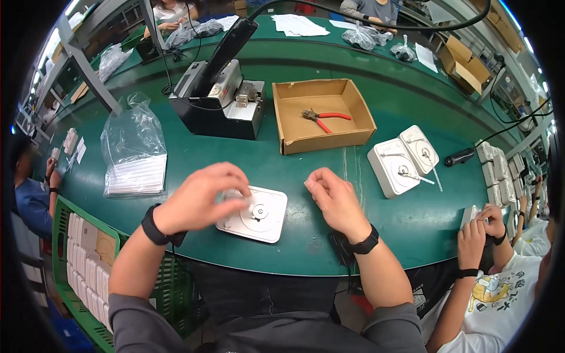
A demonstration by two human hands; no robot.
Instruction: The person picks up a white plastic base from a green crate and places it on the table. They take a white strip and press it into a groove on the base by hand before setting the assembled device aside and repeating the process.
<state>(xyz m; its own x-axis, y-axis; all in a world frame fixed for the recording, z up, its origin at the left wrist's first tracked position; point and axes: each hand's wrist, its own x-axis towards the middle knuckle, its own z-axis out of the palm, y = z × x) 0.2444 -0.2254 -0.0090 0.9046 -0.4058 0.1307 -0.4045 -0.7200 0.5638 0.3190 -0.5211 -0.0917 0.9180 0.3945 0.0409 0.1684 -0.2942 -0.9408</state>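
Note:
On the green bench in front of me lies a white, rounded rectangular device point(268, 226) with a round dial-like part on its face. My left hand point(206, 197) hovers over its left side, thumb and fingers curved and apart; its fingertips are slightly blurred. To the right of the device, my right hand point(336, 203) is held above the bench with thumb and forefinger pinched together. Whatever is between those fingertips is too small to make out. Beyond my right hand stand two white boxy units point(393, 167) with round parts and short pale strips on top.
A cardboard tray point(288, 144) holds red-handled cutters point(332, 116). Left of it stands a black and silver bench machine point(235, 120). A plastic bag of white strips point(136, 173) lies farther left. A green crate point(62, 241) of white units sits at lower left; a co-worker's hands point(479, 229) are at right.

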